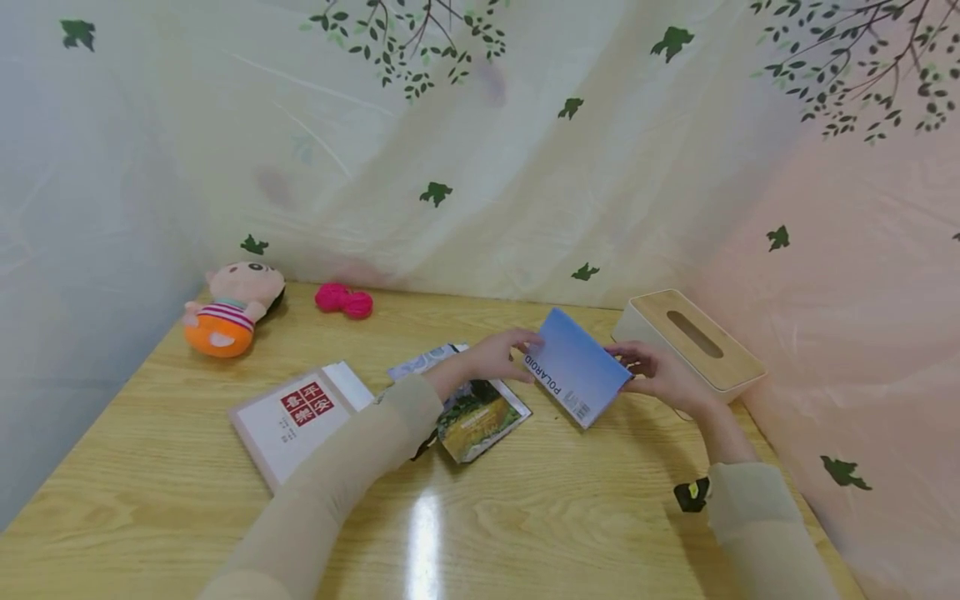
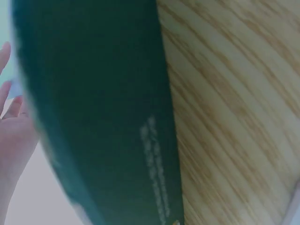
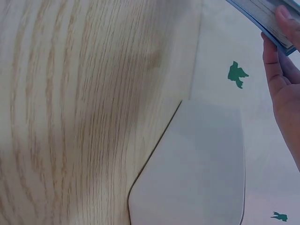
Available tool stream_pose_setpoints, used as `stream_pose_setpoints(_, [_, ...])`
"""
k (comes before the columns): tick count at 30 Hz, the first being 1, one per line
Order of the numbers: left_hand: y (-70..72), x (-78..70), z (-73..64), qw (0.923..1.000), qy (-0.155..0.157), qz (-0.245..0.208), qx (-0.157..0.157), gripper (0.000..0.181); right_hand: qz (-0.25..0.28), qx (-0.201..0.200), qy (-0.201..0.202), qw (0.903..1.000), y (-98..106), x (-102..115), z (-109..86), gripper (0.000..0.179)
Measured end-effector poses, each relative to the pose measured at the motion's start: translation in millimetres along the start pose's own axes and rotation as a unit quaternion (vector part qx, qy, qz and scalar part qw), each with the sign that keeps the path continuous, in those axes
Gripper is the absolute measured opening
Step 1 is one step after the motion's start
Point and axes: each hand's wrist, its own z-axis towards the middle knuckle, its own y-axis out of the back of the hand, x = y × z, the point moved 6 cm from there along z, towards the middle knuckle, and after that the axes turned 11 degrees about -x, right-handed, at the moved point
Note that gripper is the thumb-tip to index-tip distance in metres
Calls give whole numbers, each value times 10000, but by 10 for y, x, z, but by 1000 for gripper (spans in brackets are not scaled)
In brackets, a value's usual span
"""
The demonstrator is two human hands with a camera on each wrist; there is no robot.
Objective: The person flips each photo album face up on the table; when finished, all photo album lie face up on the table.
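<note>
A blue book (image 1: 576, 368) with "POLAROID" on its spine is held tilted above the wooden table (image 1: 525, 508) between both hands. My left hand (image 1: 501, 356) grips its left edge with curled fingers. My right hand (image 1: 654, 373) grips its right edge. In the right wrist view the fingers (image 3: 281, 75) pinch the book's page edge (image 3: 262, 16) at the top right. In the left wrist view a dark green cover (image 2: 98, 117) fills the frame beside my left hand (image 2: 14, 131), and I cannot say which book it belongs to.
A landscape-cover book (image 1: 480, 414) lies under my left forearm. A white book with red squares (image 1: 296, 417) lies to its left. A tissue box with a wooden lid (image 1: 693, 342) stands at the right, a plush doll (image 1: 232, 307) and pink yarn (image 1: 343, 300) at the back left.
</note>
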Motion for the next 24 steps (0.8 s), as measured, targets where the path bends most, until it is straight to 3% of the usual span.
stream_pose_setpoints(5, [50,-53,22,9958,175,-859,-252,76,-103,-47,-144,9998,24,10,-6,53])
stream_pose_setpoints(8, [70,-70,26,9927,193,-1140,-358,81,-69,-75,-137,9999,33,27,-6,52])
stream_pose_setpoints(13, [85,-102,25,9891,182,-1408,-400,86,-145,-83,45,9999,54,70,-7,50])
stream_pose_setpoints(24, [78,-101,17,9822,244,-1826,-379,75,-529,-209,481,9972,67,98,-37,45])
